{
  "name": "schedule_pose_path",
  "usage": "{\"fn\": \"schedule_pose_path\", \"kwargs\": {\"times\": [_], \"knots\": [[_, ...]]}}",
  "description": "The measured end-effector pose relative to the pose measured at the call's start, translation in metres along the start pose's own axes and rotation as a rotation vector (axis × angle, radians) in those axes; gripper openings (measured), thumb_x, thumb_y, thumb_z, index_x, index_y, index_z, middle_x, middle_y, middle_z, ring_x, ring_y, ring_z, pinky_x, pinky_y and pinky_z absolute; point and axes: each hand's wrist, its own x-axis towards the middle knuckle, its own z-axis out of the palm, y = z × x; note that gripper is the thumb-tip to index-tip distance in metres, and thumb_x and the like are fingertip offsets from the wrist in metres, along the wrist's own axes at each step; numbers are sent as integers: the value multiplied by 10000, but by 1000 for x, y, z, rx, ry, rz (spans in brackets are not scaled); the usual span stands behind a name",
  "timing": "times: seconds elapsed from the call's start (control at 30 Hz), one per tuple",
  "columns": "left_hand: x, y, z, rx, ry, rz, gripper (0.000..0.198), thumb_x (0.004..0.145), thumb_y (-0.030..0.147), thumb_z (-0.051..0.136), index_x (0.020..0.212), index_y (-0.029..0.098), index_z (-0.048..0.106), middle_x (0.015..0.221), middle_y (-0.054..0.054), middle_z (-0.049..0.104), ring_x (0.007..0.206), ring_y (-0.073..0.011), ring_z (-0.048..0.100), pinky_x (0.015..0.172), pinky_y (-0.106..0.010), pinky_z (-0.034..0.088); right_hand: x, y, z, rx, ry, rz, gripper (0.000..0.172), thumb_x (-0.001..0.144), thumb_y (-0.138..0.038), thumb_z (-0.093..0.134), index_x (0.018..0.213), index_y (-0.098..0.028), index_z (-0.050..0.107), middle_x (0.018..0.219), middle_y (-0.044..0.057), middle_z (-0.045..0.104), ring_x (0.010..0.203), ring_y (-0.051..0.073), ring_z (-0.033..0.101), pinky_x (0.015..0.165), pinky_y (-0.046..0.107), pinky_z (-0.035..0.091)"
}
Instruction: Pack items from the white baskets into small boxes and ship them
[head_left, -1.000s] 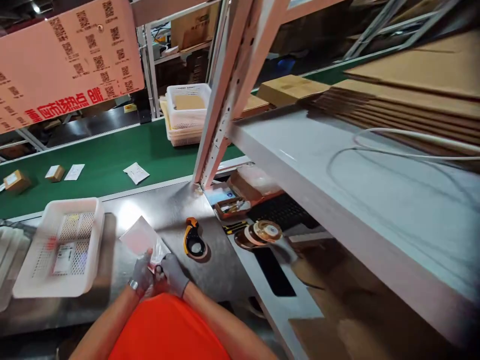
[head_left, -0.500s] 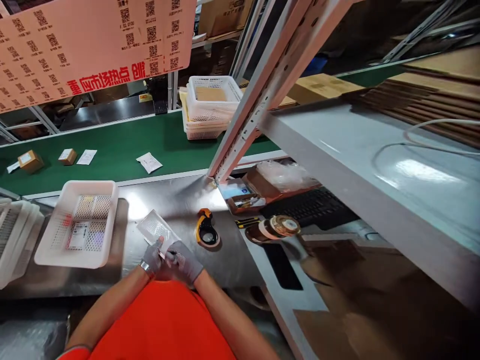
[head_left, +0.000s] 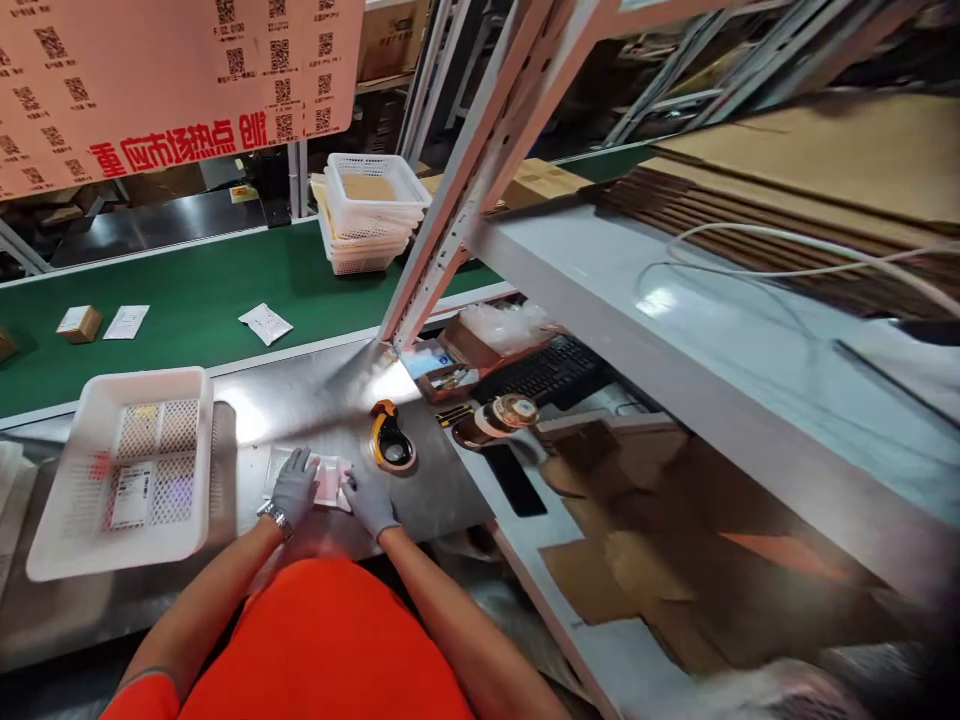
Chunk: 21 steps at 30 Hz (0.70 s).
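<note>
A translucent, pale plastic bag (head_left: 328, 483) lies flat on the steel bench, its right part pinkish. My left hand (head_left: 295, 488), in a grey glove with a watch at the wrist, rests on the bag's left part with fingers stretched out. At the bag's right edge, my gloved right hand (head_left: 370, 503) has its fingers bent onto the edge in a pinch. Just beyond that hand stands an orange and black tape dispenser (head_left: 392, 440). To the left sits a white plastic basket (head_left: 196, 470) with labelled packages inside.
Behind the bench runs a green conveyor (head_left: 202, 270) carrying small parcels and stacked white baskets (head_left: 375, 205). A slanted metal post (head_left: 465, 190) and a white shelf (head_left: 600, 290) rise at the right. Below the shelf are a keyboard (head_left: 536, 370), a jar (head_left: 499, 418) and a phone (head_left: 514, 480).
The bag has gone from raised and tilted in both hands to flat on the bench. My hands have moved apart, the left now spread over it. The view has turned right.
</note>
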Motion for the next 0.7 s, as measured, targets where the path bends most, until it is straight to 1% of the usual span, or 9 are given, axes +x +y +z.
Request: {"fn": "schedule_pose_path", "kwargs": {"times": [0.07,0.13,0.17,0.23,0.3,0.4,0.57,0.63,0.7], "knots": [[19,-5,1,434,-84,182,713,1044,320,620,1725,133,529,1897,-193,314,1787,-406,200,1448,-623,152,-14,11,4,-71,-31,13,391,910,-273,799,1291,-191,825,1340,157,805,1213,290,738,1061,367,546],[30,-11,7,635,-179,242,815,1059,481,614,1779,134,453,1918,-193,242,1788,-457,155,1439,-681,110,-25,20,8,-156,-88,-5,434,892,-268,833,1316,-176,816,1401,171,771,1254,302,719,1063,360,533],[32,-14,10,673,-208,247,863,1063,559,591,1795,135,426,1925,-194,205,1788,-481,127,1434,-700,85,-28,23,10,-188,-114,-15,387,927,-262,804,1302,-169,820,1399,173,768,1249,299,718,1055,357,530],[34,-18,16,688,-234,225,948,1051,677,551,1815,139,386,1935,-199,137,1783,-524,66,1419,-732,36,-31,28,11,-208,-143,-23,281,1016,-239,694,1244,-162,839,1354,169,783,1225,287,725,1041,350,523],[34,-20,18,684,-251,206,996,1031,740,535,1826,166,363,1941,-190,91,1777,-549,27,1403,-754,7,-31,29,12,-201,-155,-24,276,1047,-272,677,1244,-173,843,1347,164,790,1237,286,720,1051,349,514],[35,-18,18,701,-276,184,1020,1002,772,554,1833,214,355,1948,-167,55,1772,-566,1,1391,-762,-9,-29,29,13,-242,-189,-47,346,996,-333,779,1308,-193,827,1403,169,770,1276,304,699,1047,351,505],[39,-13,16,747,-310,146,1047,994,805,528,1842,226,322,1952,-155,37,1769,-572,-18,1385,-763,-29,-26,29,15,-263,-230,-71,277,1078,-233,609,1179,-158,855,1311,179,793,1198,275,728,990,339,502],[39,-11,15,762,-318,133,1068,991,820,518,1845,215,304,1951,-164,21,1769,-573,-28,1387,-760,-32,-25,30,16,-254,-226,-79,262,1042,-300,707,1219,-159,840,1336,177,786,1229,288,722,1013,341,506],[39,-9,13,784,-323,115,1077,992,820,518,1848,207,290,1950,-169,9,1769,-571,-34,1391,-753,-25,-25,32,19,-245,-215,-84,351,976,-354,812,1270,-162,818,1387,183,765,1260,307,714,1032,351,516]]}}
